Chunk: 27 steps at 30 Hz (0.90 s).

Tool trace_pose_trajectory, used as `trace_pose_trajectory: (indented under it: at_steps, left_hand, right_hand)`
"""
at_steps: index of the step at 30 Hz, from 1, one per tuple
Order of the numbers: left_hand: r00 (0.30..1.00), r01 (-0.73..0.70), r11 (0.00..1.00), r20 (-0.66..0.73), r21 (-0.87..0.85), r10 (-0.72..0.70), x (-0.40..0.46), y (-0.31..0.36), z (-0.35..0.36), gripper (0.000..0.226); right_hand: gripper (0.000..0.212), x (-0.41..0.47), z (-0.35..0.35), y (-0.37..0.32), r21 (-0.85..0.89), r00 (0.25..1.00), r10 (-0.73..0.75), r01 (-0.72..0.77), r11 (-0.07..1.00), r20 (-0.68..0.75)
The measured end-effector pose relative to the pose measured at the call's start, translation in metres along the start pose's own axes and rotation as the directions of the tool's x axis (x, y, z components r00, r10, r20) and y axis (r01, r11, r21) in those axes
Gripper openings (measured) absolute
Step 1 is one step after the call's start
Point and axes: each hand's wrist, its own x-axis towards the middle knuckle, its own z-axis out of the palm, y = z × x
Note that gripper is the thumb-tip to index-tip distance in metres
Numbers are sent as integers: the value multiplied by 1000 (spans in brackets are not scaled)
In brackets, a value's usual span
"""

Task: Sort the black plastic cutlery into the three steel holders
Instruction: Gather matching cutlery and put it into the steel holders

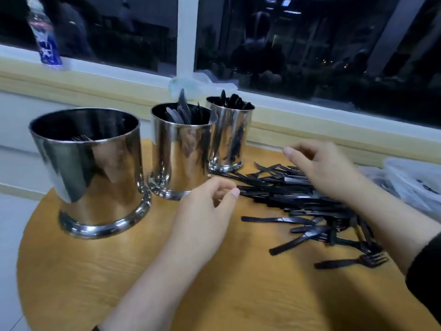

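Head camera looks down on a round wooden table (148,278) set against a window ledge. Three shiny steel holders stand in a row along its far left side. The nearest holder (93,173) shows only the tips of a fork or two above its rim. The middle holder (180,149) has several knives standing in it, and the far holder (229,132) is packed with black pieces that look like spoons, though they are too dark to be sure.

To the right of the holders lies a loose pile of black cutlery (307,204), mostly knives and forks, spread flat on the table. One fork (353,262) lies apart at the near edge of the pile.

The left hand (205,211) sits at the left edge of the pile with its fingers curled, thumb and forefinger close together at the end of a black piece; whether it actually pinches it I cannot tell. The right hand (327,168) hovers over the far side of the pile, fingers loosely bent and spread, holding nothing.

A clear plastic bag (410,185) lies at the right edge of the table. A blue and white bottle (44,37) stands on the ledge at the left, and crumpled clear plastic (198,83) sits behind the holders.
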Motion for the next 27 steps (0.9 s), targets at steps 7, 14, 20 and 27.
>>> trace_pose_trajectory:
  at_steps: [7, 14, 20, 27]
  left_hand:
    - [935, -304, 818, 316, 489, 159, 22, 13, 103, 17]
    - [865, -419, 764, 471, 491, 172, 37, 6, 140, 24]
    - [859, -404, 785, 489, 470, 149, 41, 5, 128, 13]
    - [812, -443, 748, 575, 494, 101, 40, 9, 128, 45]
  right_hand:
    - [9, -82, -23, 119, -24, 992, 106, -105, 994, 63]
    - [16, -76, -12, 134, -13, 963, -57, 62, 998, 264]
    - [32, -78, -4, 135, -41, 907, -77, 103, 994, 413]
    - [23, -80, -3, 128, -111, 923, -92, 143, 983, 374]
